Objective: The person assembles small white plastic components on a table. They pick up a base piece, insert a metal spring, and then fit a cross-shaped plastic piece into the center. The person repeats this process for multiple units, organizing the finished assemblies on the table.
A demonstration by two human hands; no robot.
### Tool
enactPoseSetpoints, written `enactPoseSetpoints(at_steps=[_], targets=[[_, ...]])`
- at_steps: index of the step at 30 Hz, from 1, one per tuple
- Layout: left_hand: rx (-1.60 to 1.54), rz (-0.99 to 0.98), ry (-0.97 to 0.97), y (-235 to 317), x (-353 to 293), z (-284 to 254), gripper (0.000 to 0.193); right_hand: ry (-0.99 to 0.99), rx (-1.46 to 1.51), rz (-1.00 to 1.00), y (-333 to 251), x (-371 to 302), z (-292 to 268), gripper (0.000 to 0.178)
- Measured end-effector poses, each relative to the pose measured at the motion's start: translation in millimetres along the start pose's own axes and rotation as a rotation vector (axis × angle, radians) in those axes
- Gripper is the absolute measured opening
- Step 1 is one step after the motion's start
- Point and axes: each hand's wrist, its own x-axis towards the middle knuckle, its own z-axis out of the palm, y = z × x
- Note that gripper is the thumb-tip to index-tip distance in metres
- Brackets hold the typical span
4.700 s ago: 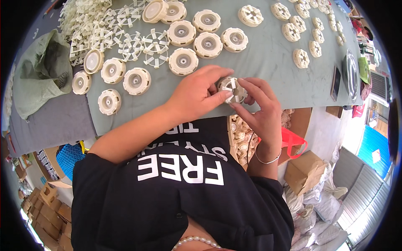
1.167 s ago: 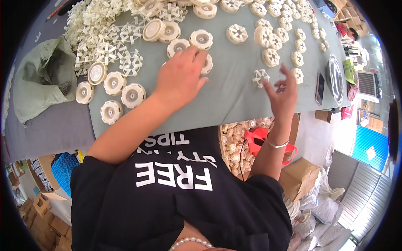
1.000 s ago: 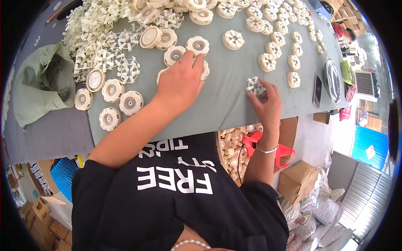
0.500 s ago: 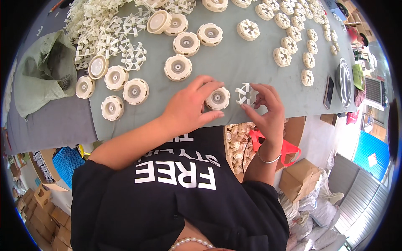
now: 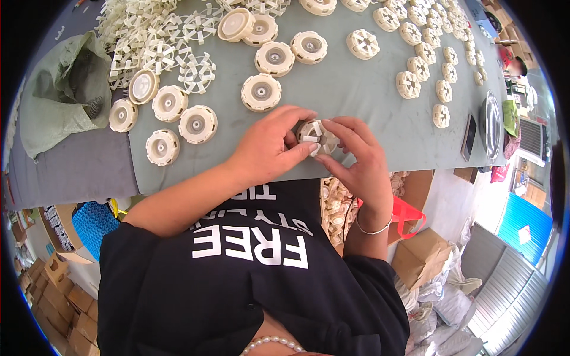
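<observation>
Near the table's front edge, my left hand (image 5: 274,141) grips a round cream plastic base (image 5: 303,132) between thumb and fingers. From the other side, my right hand (image 5: 358,155) pinches a white spoked plastic ring (image 5: 326,141) that lies against the base, partly over it. Fingers cover much of both parts, so I cannot tell whether they are joined. Left of my hands stand several loose round bases with grey centres, the nearest being one base (image 5: 261,92) just beyond my left hand.
A heap of white spoked rings (image 5: 160,35) fills the far left, beside a green sack (image 5: 53,101). Rows of spoke-topped round pieces (image 5: 408,85) stand at the right. Farther right lie a phone (image 5: 469,137) and a clear oval tray (image 5: 490,126). Below the edge sits a carton (image 5: 415,191) of parts.
My right hand has moved left, bringing the spoked ring from beside the base onto it. My left hand keeps hold of the base. The whole view has shifted slightly.
</observation>
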Motion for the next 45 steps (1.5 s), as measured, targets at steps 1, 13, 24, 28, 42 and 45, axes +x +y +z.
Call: enactPoseSetpoints(at_steps=[1,13,24,28,42,45], targets=[[-0.002,0.007,0.002,-1,0,0,0.046,-0.012,-0.022,-0.008,1,0,-2,0.052],[0.061,0.059,-0.011,15,-23,-13,0.043,0.138,-0.291,0.000,46,20,-40,0.050],[0.369,0.251,0.041,-15,-35,-21,0.019,-0.063,-0.454,-0.621,-70,183,133,0.031],[0.329,0.251,0.137,-9,-37,-35,0.014,-0.127,-0.469,-0.557,-72,204,122,0.026],[0.572,0.058,0.263,-5,-9,-41,0.065,0.246,-0.414,0.205,66,19,-1,0.043],[0.539,0.111,0.136,-4,-15,-40,0.064,0.320,-0.406,0.231,65,15,-9,0.054]])
